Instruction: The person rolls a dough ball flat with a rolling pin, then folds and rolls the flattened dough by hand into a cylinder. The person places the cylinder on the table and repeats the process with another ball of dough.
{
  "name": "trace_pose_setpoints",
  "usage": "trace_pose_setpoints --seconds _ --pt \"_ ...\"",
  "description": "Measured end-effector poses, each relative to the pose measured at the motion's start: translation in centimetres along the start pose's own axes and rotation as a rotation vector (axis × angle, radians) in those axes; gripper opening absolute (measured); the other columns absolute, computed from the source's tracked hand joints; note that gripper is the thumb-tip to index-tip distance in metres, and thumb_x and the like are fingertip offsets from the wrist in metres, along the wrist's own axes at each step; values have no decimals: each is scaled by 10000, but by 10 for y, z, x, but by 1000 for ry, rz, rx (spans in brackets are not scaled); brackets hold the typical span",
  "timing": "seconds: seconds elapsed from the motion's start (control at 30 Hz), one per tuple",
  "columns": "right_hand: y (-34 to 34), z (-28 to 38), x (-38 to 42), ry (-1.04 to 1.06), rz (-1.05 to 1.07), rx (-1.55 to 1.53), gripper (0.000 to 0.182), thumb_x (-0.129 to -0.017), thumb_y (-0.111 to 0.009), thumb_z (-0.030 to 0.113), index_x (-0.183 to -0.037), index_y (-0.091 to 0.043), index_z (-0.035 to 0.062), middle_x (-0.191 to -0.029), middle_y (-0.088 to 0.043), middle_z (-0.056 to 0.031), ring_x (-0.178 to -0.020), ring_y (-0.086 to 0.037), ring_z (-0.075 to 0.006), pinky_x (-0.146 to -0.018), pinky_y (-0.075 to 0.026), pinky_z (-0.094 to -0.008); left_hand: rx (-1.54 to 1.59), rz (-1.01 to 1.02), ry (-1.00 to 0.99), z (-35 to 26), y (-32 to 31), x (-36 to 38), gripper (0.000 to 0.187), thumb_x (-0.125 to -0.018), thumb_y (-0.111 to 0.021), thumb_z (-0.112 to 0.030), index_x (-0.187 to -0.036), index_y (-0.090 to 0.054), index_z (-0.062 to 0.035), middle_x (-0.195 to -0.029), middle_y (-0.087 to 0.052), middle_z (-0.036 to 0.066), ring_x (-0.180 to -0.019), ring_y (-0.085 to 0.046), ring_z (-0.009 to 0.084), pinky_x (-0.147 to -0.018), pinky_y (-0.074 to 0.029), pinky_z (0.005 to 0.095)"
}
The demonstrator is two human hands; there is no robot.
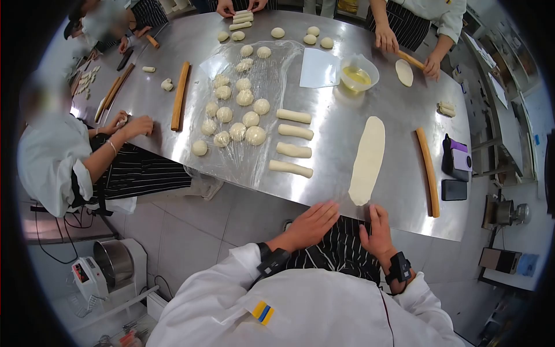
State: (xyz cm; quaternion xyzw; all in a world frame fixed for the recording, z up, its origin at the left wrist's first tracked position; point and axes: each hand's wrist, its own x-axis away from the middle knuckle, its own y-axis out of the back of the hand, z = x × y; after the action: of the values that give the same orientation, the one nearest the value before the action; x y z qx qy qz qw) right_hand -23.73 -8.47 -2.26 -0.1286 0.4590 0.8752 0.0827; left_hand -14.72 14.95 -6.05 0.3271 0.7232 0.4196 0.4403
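Observation:
A long, flat sheet of dough (369, 156) lies on the steel table in front of me, its lower end near the table edge. My left hand (315, 222) is at that edge, left of the dough's lower end, with fingers stretched out and nothing in them. On the other side, my right hand (378, 231) has its fingers extended and thumb apart, also holding nothing. Left of the sheet, several rolled dough cylinders (293, 150) lie in a column. A wooden rolling pin (428, 172) rests to the right.
Plastic film (269, 75) covers several dough balls (244, 97). Beyond are a white scraper (319, 67) and a bowl of yellowish liquid (370, 72). Another rolling pin (180, 95) lies left. Co-workers stand around the table; one rolls dough (404, 73). A black-and-purple case (457, 157) sits right.

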Motion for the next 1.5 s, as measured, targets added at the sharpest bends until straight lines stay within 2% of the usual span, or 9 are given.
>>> trace_pose_setpoints --seconds 0.03,0.13,0.23,0.37,0.77,1.13,1.3,1.37,1.5 --pt "6 8 -10 10 3 8 568 -764 -684 70 -1292 -500 -30 -1164 -561 -182 -1110 -541 -380 -950 -459 -432 36 41 25 2 2 14 520 -800 -533 -111 -1305 -523 13 -1438 -437 208 -1365 -393 347 -1147 -274 467" --pt "13 48 -73 -76 553 -31 664 -808 -663 142 -1415 -408 51 -851 -666 -141 -891 -641 -348 -814 -495 -437 124 51 120 6 12 60 554 -738 -598 -71 -1286 -535 -14 -1428 -432 219 -1349 -400 381 -1126 -305 480" --pt "-1 87 -127 -119 751 28 669 -832 -647 207 -1430 -390 54 -843 -667 -184 -814 -641 -363 -749 -498 -451 210 52 302 4 23 102 532 -710 -633 -58 -1237 -566 -38 -1377 -455 234 -1296 -434 410 -1088 -350 497" --pt "-13 115 -178 -118 822 107 683 -854 -618 289 -1448 -366 64 -942 -678 -233 -878 -642 -415 -799 -493 -479 274 175 611 -1 43 138 472 -748 -642 -93 -1213 -579 -45 -1312 -474 263 -1216 -480 428 -1022 -402 518" --pt "-34 137 -186 -98 977 253 757 -842 -615 358 -1483 -303 104 -1063 -670 -249 -980 -650 -394 -866 -504 -452 344 173 845 -18 25 183 501 -808 -662 -198 -1276 -538 -67 -1372 -450 256 -1234 -488 418 -1035 -416 476" --pt "-19 115 -161 -51 908 91 638 -854 -628 349 -1392 -432 67 -1028 -670 -244 -983 -635 -404 -851 -498 -472 380 66 820 -14 16 156 412 -802 -629 -128 -1203 -561 -64 -1252 -522 209 -1129 -543 399 -944 -474 462" --pt "-16 44 -75 22 404 -91 232 -807 -652 171 -1015 -676 71 -859 -614 -108 -844 -592 -323 -753 -481 -417 505 -48 542 -1 15 88 377 -772 -650 -65 -1141 -590 -13 -1125 -592 204 -1075 -557 376 -911 -472 437" --pt "-12 15 -42 9 128 -16 228 -785 -667 123 -1004 -672 57 -921 -612 -110 -872 -586 -320 -775 -479 -422 520 -36 422 0 23 42 378 -767 -656 -67 -1135 -593 -9 -1133 -588 199 -1070 -560 369 -908 -477 427" --pt "1 -7 -30 -1 -26 77 259 -761 -679 93 -1012 -659 32 -979 -596 -117 -929 -574 -319 -819 -475 -422 331 -118 144 -1 24 -38 446 -723 -699 -102 -1134 -583 26 -1176 -560 190 -1084 -545 366 -934 -466 420"
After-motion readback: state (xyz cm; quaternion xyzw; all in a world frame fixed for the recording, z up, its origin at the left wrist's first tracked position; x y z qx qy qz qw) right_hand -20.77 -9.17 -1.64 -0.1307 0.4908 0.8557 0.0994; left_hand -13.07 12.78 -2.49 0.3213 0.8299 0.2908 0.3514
